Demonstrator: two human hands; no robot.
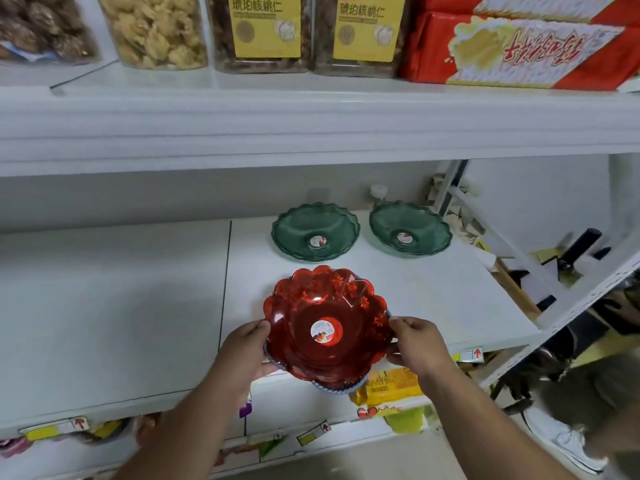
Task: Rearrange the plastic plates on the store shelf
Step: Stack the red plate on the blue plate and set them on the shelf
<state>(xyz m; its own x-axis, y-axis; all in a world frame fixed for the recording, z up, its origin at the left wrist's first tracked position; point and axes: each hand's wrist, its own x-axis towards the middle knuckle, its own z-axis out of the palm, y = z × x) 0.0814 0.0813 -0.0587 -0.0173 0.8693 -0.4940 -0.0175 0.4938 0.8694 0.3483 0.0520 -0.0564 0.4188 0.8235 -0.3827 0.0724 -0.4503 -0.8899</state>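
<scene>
White store shelving (104, 306) fills the frame; low at centre, left hand (242, 348) and right hand (415, 344) clasp a red scalloped plate stack (325, 323) by its rim, apparently mid-placement, needing a level set-down before two green plate stacks (315, 232).

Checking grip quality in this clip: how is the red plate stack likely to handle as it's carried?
The red plate stack looks thin and translucent, so probably light. Its glossy scalloped rim may be slippery; the left hand and right hand pinch opposite edges. The nested plates could shift.
</scene>
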